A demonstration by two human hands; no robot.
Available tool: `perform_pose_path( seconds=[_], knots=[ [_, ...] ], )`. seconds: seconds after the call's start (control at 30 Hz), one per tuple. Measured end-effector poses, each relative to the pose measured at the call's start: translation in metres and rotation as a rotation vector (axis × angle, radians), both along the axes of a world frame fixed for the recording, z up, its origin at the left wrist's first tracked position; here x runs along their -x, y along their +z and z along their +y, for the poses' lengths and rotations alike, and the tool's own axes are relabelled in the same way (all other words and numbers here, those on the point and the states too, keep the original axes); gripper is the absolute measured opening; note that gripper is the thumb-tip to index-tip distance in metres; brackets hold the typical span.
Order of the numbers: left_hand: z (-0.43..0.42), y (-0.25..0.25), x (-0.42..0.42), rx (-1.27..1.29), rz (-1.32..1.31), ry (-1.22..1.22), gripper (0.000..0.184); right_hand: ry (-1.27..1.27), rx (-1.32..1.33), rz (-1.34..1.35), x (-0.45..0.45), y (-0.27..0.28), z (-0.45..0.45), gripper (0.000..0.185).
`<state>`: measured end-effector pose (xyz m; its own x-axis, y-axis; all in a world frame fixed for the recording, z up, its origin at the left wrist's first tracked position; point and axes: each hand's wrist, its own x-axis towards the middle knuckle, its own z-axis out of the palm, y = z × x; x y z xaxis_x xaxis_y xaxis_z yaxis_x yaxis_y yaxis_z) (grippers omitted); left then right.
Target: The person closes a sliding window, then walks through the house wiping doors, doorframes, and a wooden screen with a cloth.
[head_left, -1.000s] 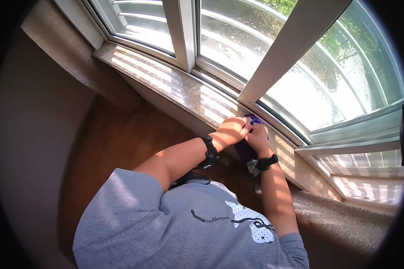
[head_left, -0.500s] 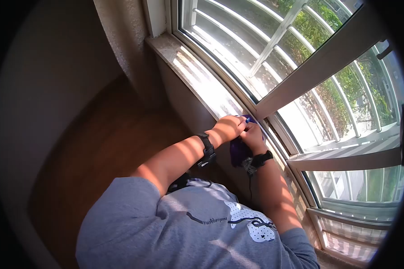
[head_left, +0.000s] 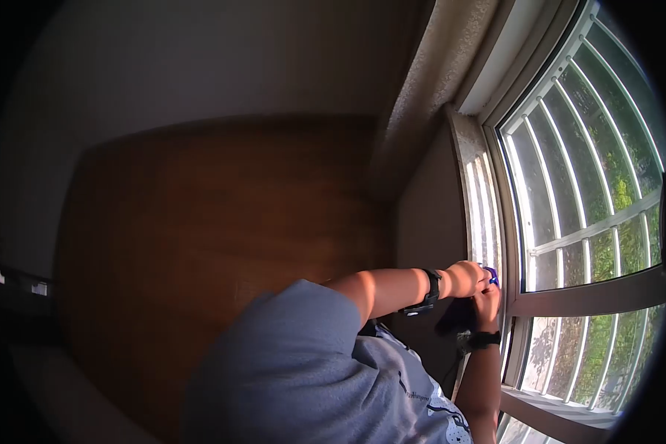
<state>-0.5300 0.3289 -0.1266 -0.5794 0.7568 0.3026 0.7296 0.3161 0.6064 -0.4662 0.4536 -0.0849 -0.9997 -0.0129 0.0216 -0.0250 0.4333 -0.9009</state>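
My left hand (head_left: 462,280) and my right hand (head_left: 486,305) are close together above the sunlit window sill, fingers closed. Between them they hold a dark purple, cloth-like item (head_left: 457,317), which hangs below the hands beside the right wrist. A small bright blue-purple part (head_left: 493,277) shows at the fingertips; its kind is unclear. Each wrist wears a black band, and the left one (head_left: 425,296) carries a small box-like device. The fingers partly hide what they grip.
The stone sill (head_left: 482,196) runs along the window frame (head_left: 584,302), with white bars (head_left: 570,240) outside the glass. A pale curtain (head_left: 422,96) hangs at the corner. Brown wooden floor (head_left: 222,214) lies to the left, below a grey wall (head_left: 237,59).
The view has swung left, so the hands and window appear farther right and more floor shows. Both hands stay together on the purple item.
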Motion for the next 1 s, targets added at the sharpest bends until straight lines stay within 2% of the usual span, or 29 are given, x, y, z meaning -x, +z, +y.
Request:
perform_pose_path(
  seconds=[0.03, 0.13, 0.17, 0.2, 0.27, 0.33, 0.4, 0.47, 0.53, 0.6, 0.67, 0.73, 0.8, 0.83, 0.93, 0.97, 1.0],
  knots=[
    [0.002, -0.002, -0.007, -0.004, 0.176, -0.049, 0.026, 0.043, -0.015, 0.009, -0.009, 0.014, -0.003, 0.021],
    [-0.002, 0.036, -0.045, 0.124, -0.138, 0.039, 0.028, 0.099, -0.031, 0.132, -0.039, -0.004, 0.019, 0.025],
    [0.002, 0.039, -0.059, 0.125, -0.186, 0.051, 0.029, 0.084, -0.104, 0.110, -0.049, -0.020, 0.032, 0.025],
    [0.009, 0.035, -0.076, 0.107, -0.254, 0.114, 0.026, -0.016, -0.272, 0.022, -0.067, 0.001, 0.023, 0.025],
    [0.020, 0.036, -0.109, 0.037, -0.254, 0.163, 0.025, -0.049, -0.192, -0.014, -0.097, -0.005, 0.036, 0.028],
    [0.030, 0.030, -0.144, -0.193, -0.244, 0.132, 0.028, -0.063, -0.237, 0.018, -0.128, -0.012, 0.053, 0.031],
    [0.052, 0.016, -0.173, -0.274, -0.188, 0.093, 0.028, -0.130, -0.359, -0.011, -0.164, -0.010, 0.067, 0.030],
    [0.073, 0.009, -0.204, -0.266, -0.181, 0.036, 0.028, -0.141, -0.360, -0.092, -0.201, 0.010, 0.075, 0.025],
    [0.086, 0.010, -0.232, -0.313, -0.081, -0.059, 0.027, -0.137, -0.328, 0.007, -0.237, 0.007, 0.094, 0.024],
    [0.113, 0.006, -0.258, -0.225, -0.034, -0.149, 0.028, -0.106, -0.146, 0.314, -0.270, 0.001, 0.112, 0.022],
    [0.132, 0.011, -0.286, -0.110, -0.077, -0.203, 0.031, -0.284, -0.282, 0.081, -0.311, -0.012, 0.131, 0.022],
    [0.148, 0.005, -0.312, 0.024, 0.012, -0.308, 0.036, -0.361, -0.340, -0.076, -0.347, 0.003, 0.135, 0.021],
    [0.148, 0.010, -0.336, -0.220, 0.008, -0.394, 0.042, -0.366, -0.318, -0.059, -0.378, 0.001, 0.141, 0.019],
    [0.153, 0.003, -0.344, -0.197, -0.018, -0.440, 0.050, -0.373, -0.376, 0.092, -0.391, -0.018, 0.144, 0.017],
    [0.166, 0.009, -0.355, -0.206, -0.049, -0.613, 0.057, -0.387, -0.351, 0.136, -0.419, -0.027, 0.149, 0.017],
    [0.169, 0.008, -0.355, -0.152, -0.009, -0.661, 0.069, -0.425, -0.319, 0.204, -0.424, -0.023, 0.147, 0.016],
    [0.169, 0.008, -0.356, -0.144, 0.005, -0.693, 0.073, -0.453, -0.334, 0.172, -0.426, -0.018, 0.144, 0.015]
  ],
)
